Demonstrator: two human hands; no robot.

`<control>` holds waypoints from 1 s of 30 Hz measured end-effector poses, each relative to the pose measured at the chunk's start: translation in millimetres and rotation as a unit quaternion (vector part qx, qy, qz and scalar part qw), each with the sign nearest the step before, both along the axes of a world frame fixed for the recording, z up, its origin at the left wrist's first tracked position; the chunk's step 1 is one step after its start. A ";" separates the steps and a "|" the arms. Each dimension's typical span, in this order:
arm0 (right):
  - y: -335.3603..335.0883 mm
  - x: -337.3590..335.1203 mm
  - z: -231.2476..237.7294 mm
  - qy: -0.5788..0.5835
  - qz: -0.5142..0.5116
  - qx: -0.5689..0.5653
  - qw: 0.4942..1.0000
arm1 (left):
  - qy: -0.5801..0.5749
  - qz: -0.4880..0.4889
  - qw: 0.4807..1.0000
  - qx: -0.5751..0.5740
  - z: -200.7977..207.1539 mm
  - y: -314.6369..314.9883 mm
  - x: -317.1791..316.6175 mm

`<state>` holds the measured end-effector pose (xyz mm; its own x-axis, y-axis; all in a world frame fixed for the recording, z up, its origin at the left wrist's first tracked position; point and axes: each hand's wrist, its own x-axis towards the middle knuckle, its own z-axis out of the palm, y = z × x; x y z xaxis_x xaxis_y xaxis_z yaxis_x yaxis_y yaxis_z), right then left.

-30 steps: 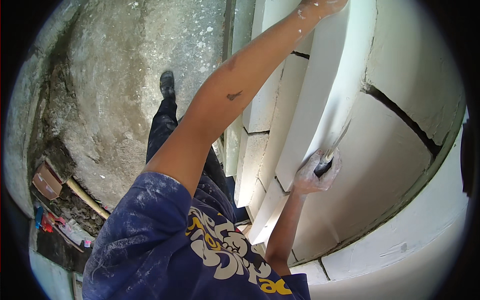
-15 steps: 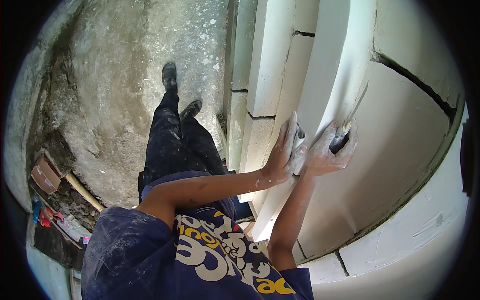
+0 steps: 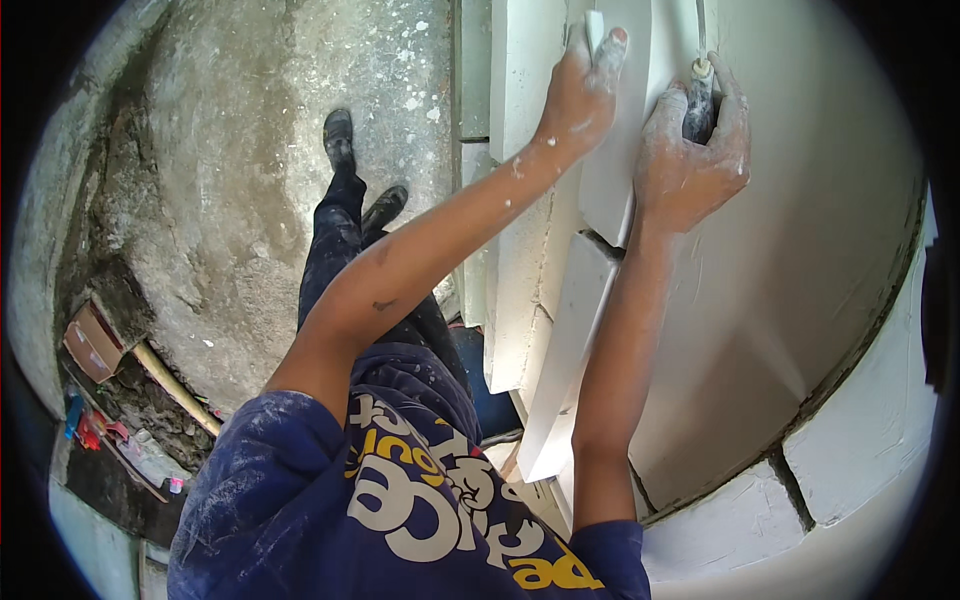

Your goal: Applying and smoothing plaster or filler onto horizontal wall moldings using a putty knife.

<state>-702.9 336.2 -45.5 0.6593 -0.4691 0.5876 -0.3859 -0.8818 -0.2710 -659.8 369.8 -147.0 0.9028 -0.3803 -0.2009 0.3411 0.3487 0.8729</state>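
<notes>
My right hand (image 3: 690, 160), dusted with white plaster, is closed around the dark handle of a thin-bladed plastering tool (image 3: 698, 95) whose blade points up along the white wall (image 3: 800, 250). My left hand (image 3: 580, 95) is just to its left, pressed on the edge of a white moulded strip (image 3: 610, 180). Its fingers pinch a small flat white scraper (image 3: 594, 25). The two hands are a short gap apart, high on the wall. The tool's blade tip runs out of view at the top.
White ribbed mouldings (image 3: 520, 300) run down the wall to the floor. White blocks (image 3: 860, 440) with dark joints curve at the lower right. My legs and black shoes (image 3: 340, 130) stand on rough concrete (image 3: 230, 200). A wooden stick (image 3: 175, 385), a brown box (image 3: 90, 345) and debris lie at the lower left.
My left arm came down from a high reach and settled beside my right hand. Both hands then moved upward along the wall, the right still holding the tool.
</notes>
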 end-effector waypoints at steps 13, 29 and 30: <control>3.6 -3.0 6.0 -0.007 -0.001 0.041 0.999 | -0.011 -0.055 0.996 0.076 27.8 52.5 -74.4; 1.5 2.4 6.5 0.000 -0.002 0.006 1.000 | -0.085 0.062 0.994 -0.036 17.9 7.0 48.0; 1.3 1.9 6.5 -0.006 0.002 0.018 1.000 | -0.099 0.035 0.994 -0.018 16.6 8.4 37.1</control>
<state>-701.1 337.6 -39.0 0.6540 -0.4881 0.5779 -0.3799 -0.8726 -0.3070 -622.6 378.2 -130.4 0.9475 -0.3196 -0.0045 0.1384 0.3975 0.9071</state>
